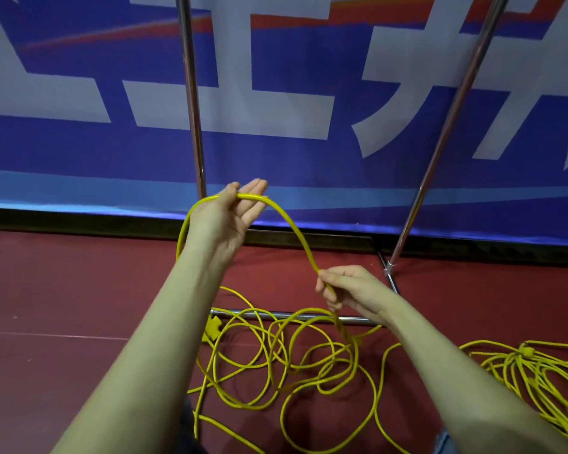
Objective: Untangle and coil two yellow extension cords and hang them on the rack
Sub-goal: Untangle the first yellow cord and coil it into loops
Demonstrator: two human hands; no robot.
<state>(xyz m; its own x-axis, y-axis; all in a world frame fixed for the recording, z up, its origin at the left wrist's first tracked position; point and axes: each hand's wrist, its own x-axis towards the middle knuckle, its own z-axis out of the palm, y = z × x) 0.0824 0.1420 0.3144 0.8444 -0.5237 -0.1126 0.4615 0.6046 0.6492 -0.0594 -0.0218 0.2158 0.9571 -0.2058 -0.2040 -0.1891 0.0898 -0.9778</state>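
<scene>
A blue banner point(276, 152) with big white characters and a red streak near its top fills the wall ahead; a paler blue band runs along its foot, above a dark skirting strip point(112, 221). The floor point(63, 290) is dull red, faintly sheened.

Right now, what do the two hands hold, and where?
Both hold one yellow cord: the left hand at the loop's top, the right hand pinching it lower down.
</scene>
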